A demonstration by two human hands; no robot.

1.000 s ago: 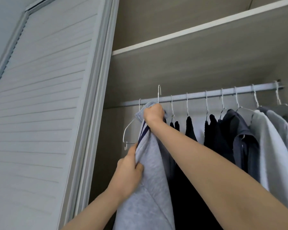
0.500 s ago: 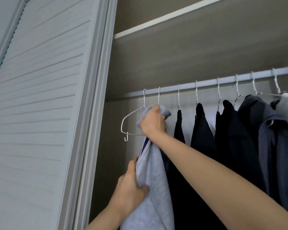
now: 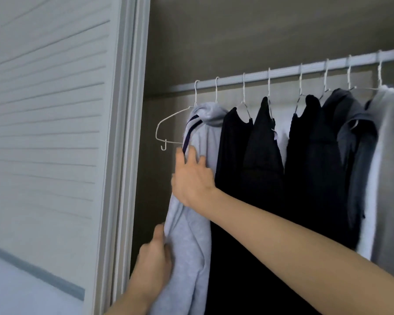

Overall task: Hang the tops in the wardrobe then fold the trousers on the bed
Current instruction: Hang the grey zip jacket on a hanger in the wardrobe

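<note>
A light grey top with a dark stripe hangs on a white wire hanger from the wardrobe rail, second hook from the left. My right hand lies against the top's side below the shoulder, fingers spread and straight. My left hand grips the lower fabric of the same top, thumb over its edge. An empty white wire hanger hangs on the rail just left of the top.
Several dark tops and a pale grey one hang to the right on the same rail. A white louvred wardrobe door and its frame stand close on the left.
My right hand has let go of the top's collar at the hanger and dropped lower onto its side. The top now hangs from the rail by itself. The view has tilted down.
</note>
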